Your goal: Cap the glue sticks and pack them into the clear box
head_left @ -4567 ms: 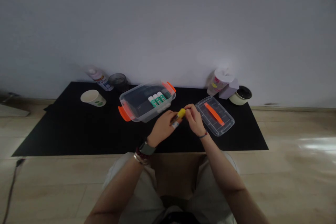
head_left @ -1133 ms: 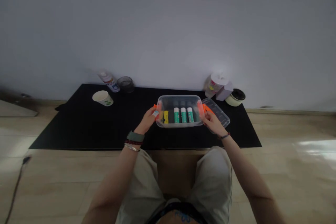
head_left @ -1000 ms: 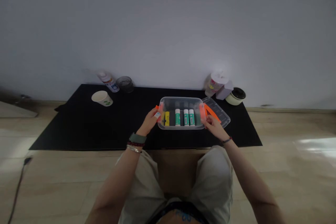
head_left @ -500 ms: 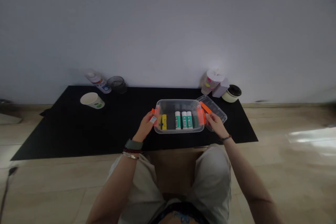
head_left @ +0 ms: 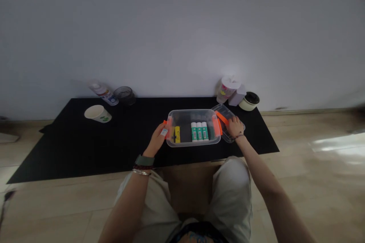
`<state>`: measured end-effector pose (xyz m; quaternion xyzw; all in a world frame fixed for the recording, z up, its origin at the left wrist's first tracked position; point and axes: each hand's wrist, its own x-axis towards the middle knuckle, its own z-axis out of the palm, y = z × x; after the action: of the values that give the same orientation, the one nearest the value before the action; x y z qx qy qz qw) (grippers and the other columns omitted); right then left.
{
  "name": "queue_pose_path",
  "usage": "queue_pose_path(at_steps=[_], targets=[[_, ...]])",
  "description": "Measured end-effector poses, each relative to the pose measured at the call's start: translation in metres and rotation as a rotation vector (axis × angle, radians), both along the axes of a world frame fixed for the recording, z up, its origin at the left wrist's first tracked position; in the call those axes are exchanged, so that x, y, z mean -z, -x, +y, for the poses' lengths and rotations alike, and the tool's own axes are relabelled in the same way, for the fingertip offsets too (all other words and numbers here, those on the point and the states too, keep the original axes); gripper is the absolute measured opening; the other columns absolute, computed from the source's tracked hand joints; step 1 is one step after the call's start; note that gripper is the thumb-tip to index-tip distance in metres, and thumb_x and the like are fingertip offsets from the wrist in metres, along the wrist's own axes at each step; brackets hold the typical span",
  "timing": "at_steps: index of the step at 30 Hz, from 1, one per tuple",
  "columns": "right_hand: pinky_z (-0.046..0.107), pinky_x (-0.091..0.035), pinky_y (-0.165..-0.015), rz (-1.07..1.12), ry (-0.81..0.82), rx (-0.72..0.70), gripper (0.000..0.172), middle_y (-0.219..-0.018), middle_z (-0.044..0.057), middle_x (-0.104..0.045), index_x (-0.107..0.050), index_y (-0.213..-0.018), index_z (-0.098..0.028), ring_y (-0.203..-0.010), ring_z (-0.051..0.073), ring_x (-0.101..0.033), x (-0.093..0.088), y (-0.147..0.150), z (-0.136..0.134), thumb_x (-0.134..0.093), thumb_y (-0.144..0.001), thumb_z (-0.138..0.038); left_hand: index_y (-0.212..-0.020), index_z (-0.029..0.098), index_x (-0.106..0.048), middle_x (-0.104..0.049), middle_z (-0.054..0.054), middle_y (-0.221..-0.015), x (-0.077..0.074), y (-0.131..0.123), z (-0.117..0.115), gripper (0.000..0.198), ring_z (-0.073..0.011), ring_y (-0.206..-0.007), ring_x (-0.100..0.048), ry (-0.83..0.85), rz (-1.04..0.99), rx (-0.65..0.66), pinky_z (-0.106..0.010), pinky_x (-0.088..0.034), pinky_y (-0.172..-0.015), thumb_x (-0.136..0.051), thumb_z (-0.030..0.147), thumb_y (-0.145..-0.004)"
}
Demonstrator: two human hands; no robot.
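Clamping the clear box [head_left: 194, 115]'s left orange handle [head_left: 169, 127] (three green glue sticks [head_left: 199, 131] inside), left hand [head_left: 156, 140] shut; right hand [head_left: 235, 127] flat on lid [head_left: 225, 112].

Storage box [head_left: 194, 128] on a floor mat [head_left: 85, 148], wall [head_left: 182, 26] behind.
Glue sticks [head_left: 199, 131] inside; lid [head_left: 227, 108] at its 2 o'clock, paper cup [head_left: 97, 113] at 9 o'clock.

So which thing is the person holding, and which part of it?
The left hand seems to hold the clear plastic box by its orange handle. The right hand is on the clear lid; I cannot tell if it grips.
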<state>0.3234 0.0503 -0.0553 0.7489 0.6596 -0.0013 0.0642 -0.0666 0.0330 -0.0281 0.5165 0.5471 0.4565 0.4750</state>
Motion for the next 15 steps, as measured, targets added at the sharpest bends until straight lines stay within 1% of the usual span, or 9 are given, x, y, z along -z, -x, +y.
queue_pose_path(at_steps=[3, 5, 7, 9, 10, 12, 14, 15], targets=[[0.047, -0.040, -0.106, 0.009, 0.010, 0.003, 0.035, -0.141, 0.023, -0.052, -0.063, -0.121, -0.010, -0.143, 0.038, -0.035, -0.002, -0.005, 0.002, -0.051, -0.095, -0.029, -0.089, 0.018, -0.065, -0.064, -0.005, -0.092, -0.003, -0.001, -0.001, 0.045, -0.0231, -0.091, -0.058, 0.036, -0.046, -0.002, -0.036, -0.044, -0.090, -0.066, 0.060, -0.075], [0.044, -0.041, -0.106, 0.042, 0.036, -0.003, 0.033, -0.136, 0.021, -0.057, -0.064, -0.118, -0.011, -0.139, 0.036, -0.041, -0.006, -0.008, 0.003, -0.057, -0.092, -0.029, -0.090, 0.017, -0.065, -0.065, -0.005, -0.092, -0.004, -0.002, -0.001, 0.047, -0.0226, -0.091, -0.058, 0.047, -0.060, -0.001, -0.035, -0.045, -0.089, -0.067, 0.061, -0.073], [0.039, -0.046, -0.099, 0.107, 0.069, 0.005, 0.032, -0.126, 0.019, -0.064, -0.066, -0.112, -0.012, -0.126, 0.033, -0.055, -0.013, -0.014, 0.004, -0.063, -0.088, -0.032, -0.090, 0.016, -0.066, -0.064, -0.005, -0.091, -0.004, -0.002, -0.001, 0.048, -0.0212, -0.087, -0.058, 0.049, -0.082, 0.000, -0.034, -0.046, -0.084, -0.067, 0.061, -0.073], [0.036, -0.050, -0.088, 0.192, 0.085, 0.055, 0.031, -0.114, 0.017, -0.069, -0.068, -0.104, -0.014, -0.107, 0.030, -0.066, -0.021, -0.024, 0.001, -0.065, -0.085, -0.037, -0.086, 0.017, -0.065, -0.063, -0.003, -0.084, -0.001, -0.002, -0.001, 0.046, -0.0189, -0.080, -0.057, 0.044, -0.101, 0.006, -0.031, -0.047, -0.078, -0.067, 0.061, -0.074], [0.035, -0.051, -0.083, 0.230, 0.083, 0.099, 0.030, -0.109, 0.016, -0.071, -0.069, -0.100, -0.014, -0.100, 0.029, -0.068, -0.025, -0.030, -0.001, -0.066, -0.083, -0.039, -0.083, 0.017, -0.063, -0.061, -0.001, -0.080, 0.000, -0.002, -0.001, 0.044, -0.0175, -0.076, -0.056, 0.044, -0.109, 0.013, -0.030, -0.047, -0.074, -0.067, 0.060, -0.074], [0.035, -0.051, -0.078, 0.309, 0.057, 0.182, 0.028, -0.097, 0.014, -0.073, -0.069, -0.094, -0.016, -0.092, 0.028, -0.070, -0.033, -0.047, -0.009, -0.067, -0.080, -0.040, -0.077, 0.018, -0.060, -0.056, 0.001, -0.073, 0.004, -0.002, 0.000, 0.042, -0.0149, -0.070, -0.052, 0.053, -0.131, 0.023, -0.028, -0.045, -0.068, -0.068, 0.059, -0.073], [0.034, -0.052, -0.076, 0.461, 0.002, 0.204, 0.026, -0.088, 0.011, -0.074, -0.069, -0.089, -0.016, -0.087, 0.027, -0.070, -0.043, -0.065, -0.018, -0.066, -0.078, -0.038, -0.075, 0.018, -0.057, -0.055, 0.002, -0.072, 0.006, -0.003, 0.000, 0.042, -0.0137, -0.067, -0.050, 0.073, -0.166, 0.024, -0.027, -0.045, -0.065, -0.069, 0.058, -0.072], [0.035, -0.053, -0.075, 0.580, -0.035, 0.192, 0.026, -0.086, 0.010, -0.074, -0.069, -0.089, -0.015, -0.085, 0.026, -0.070, -0.048, -0.073, -0.022, -0.064, -0.079, -0.039, -0.077, 0.018, -0.057, -0.055, 0.001, -0.073, 0.007, -0.003, 0.000, 0.042, -0.0137, -0.066, -0.051, 0.088, -0.179, 0.024, -0.027, -0.045, -0.064, -0.069, 0.058, -0.071]])
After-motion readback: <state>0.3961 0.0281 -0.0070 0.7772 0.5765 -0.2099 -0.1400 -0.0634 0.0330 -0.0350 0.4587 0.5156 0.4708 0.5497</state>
